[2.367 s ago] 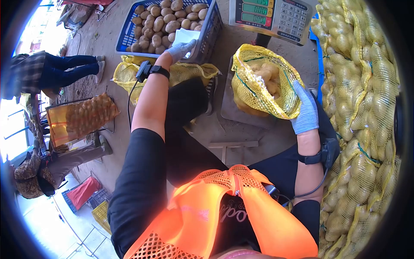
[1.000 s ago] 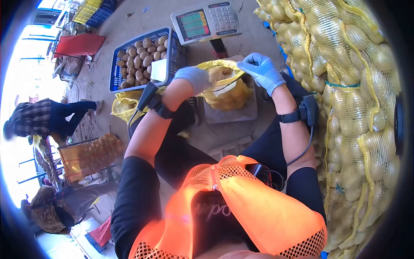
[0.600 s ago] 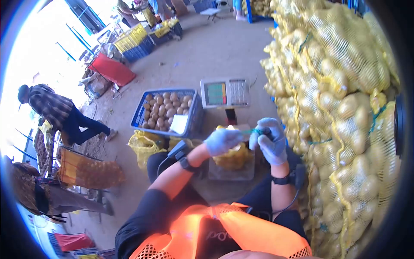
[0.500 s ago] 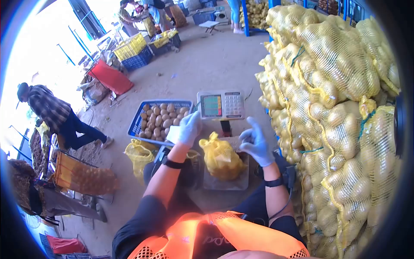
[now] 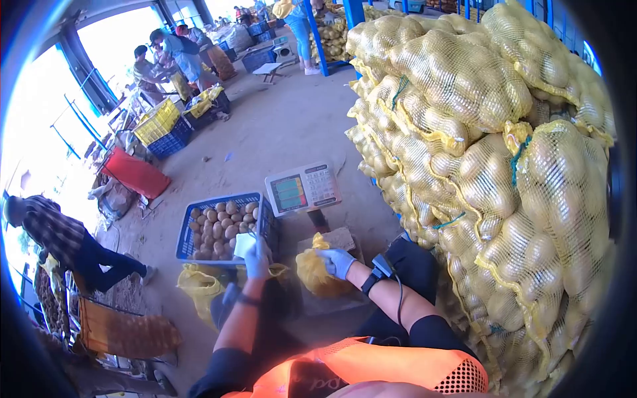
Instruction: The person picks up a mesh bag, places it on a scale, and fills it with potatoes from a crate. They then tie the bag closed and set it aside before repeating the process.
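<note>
My left hand (image 5: pixel 257 260), in a white glove, is closed on a small white paper slip (image 5: pixel 244 245) beside the blue crate. Brown potatoes (image 5: pixel 221 229) fill much of that crate (image 5: pixel 187 261). My right hand (image 5: pixel 338 263), gloved too, grips the upper right side of a filled yellow mesh bag (image 5: pixel 317 277); some of its fingertips are hidden against the mesh. Beneath the bag is the platform of a scale, whose display panel (image 5: pixel 303 189) stands tilted just behind it.
Large yellow mesh sacks of potatoes (image 5: pixel 464 86) are piled high along the right. A loose yellow mesh bag (image 5: pixel 201 286) lies before the crate. At left, a person in a checked shirt (image 5: pixel 56 229) bends near an orange sack (image 5: pixel 126 328). Other people (image 5: pixel 176 56) work farther back.
My right hand has come down from the raised, open position onto the yellow mesh bag. The paper slip stays in my left hand. The camera view has turned right.
</note>
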Tool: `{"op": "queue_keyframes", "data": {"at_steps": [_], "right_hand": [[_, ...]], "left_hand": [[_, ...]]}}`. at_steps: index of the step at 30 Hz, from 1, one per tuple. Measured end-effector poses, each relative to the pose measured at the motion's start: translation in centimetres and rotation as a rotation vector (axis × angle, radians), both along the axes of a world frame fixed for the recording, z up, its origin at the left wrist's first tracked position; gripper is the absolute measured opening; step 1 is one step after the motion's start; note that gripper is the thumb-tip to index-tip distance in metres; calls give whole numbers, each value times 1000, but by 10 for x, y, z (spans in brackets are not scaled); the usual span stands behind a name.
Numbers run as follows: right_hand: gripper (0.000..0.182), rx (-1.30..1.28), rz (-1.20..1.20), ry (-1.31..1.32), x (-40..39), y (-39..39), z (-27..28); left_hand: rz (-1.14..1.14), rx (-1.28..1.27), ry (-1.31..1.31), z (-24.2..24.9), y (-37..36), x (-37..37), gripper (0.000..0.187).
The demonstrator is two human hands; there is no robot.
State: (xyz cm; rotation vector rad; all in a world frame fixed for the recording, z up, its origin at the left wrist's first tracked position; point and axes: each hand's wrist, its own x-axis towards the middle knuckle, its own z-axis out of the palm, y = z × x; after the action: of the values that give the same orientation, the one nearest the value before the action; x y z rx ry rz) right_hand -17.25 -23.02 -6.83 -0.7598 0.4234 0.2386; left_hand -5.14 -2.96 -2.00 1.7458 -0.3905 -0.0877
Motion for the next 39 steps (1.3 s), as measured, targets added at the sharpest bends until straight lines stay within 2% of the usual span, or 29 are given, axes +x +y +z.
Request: {"op": "queue_keyframes", "data": {"at_steps": [1,2,3,4,5,6,7,8,10,11,12,13,14,15,16,19,20,21,24,26,27,28,29,30,32,33,35,36,39], "right_hand": [[17,196,-59,60,14,-2,-22],[25,391,-107,127,21,0,-36],[36,394,-136,222,22,2,-23],[36,392,-116,233,26,8,-22],[32,357,-188,288,29,15,-22],[29,320,-264,341,31,23,-23],[24,257,-323,329,31,35,-21],[24,257,-316,340,31,49,-10],[19,83,-520,449,22,73,11],[19,3,-544,315,16,75,2],[19,12,-546,344,23,74,-22],[17,-124,-543,247,38,75,-59],[17,-249,-533,155,44,79,-81],[19,-419,-616,156,15,72,1],[22,-353,-565,-27,57,81,-118],[27,-858,-586,-169,30,70,-60],[28,-946,-517,-143,34,69,-72],[27,-999,-498,-136,31,71,-71],[27,-1005,-464,-129,27,69,-55],[29,-958,-441,-128,24,70,-60],[28,-1135,-563,-300,22,71,-76],[29,-1311,-685,-481,26,74,-96],[32,-1158,-538,-378,47,88,-133],[32,-1176,-464,-341,51,93,-148],[32,-1243,-398,-328,50,91,-157],[32,-1267,-390,-333,48,89,-160],[32,-1321,-375,-341,47,85,-166],[33,-1341,-372,-340,48,85,-174],[35,-1394,-360,-314,60,88,-202]], "left_hand": [[0,486,-683,-40,14,-8,36],[-167,726,-904,-48,16,-40,14],[-470,1252,-932,-39,7,-75,8],[-745,1154,-858,-60,5,-98,17],[-809,757,-897,-83,-1,-124,22],[-845,869,-872,-73,-21,-145,27],[-623,268,-1012,-86,-56,-147,15],[-628,250,-889,-96,-77,-145,18],[-719,161,-405,-118,-121,-127,31],[-730,62,-171,-131,-137,-116,38],[-717,-51,18,-144,-144,-109,46],[-693,-158,165,-152,-147,-104,54],[-630,-398,463,-165,-144,-102,55],[-522,-631,759,-178,-134,-104,58],[-482,-593,817,-183,-115,-116,58],[-961,522,-214,-160,-69,-143,32],[-1096,870,-608,-136,-58,-149,30],[-948,484,-431,-77,-53,-155,31],[-1111,630,-193,-16,-26,-146,28],[-950,706,-83,29,-37,-125,17],[-766,438,-8,19,-42,-114,9],[-716,352,-110,50,-60,-103,15],[-672,209,-9,42,-72,-88,21],[-663,281,40,33,-82,-71,30],[-686,630,-597,27,-108,-58,28],[-686,617,-604,26,-116,-60,28],[-988,1497,-751,30,-138,-61,27],[-1028,1646,-786,30,-147,-65,28],[-1075,1707,-698,9,-162,-73,24]]}}
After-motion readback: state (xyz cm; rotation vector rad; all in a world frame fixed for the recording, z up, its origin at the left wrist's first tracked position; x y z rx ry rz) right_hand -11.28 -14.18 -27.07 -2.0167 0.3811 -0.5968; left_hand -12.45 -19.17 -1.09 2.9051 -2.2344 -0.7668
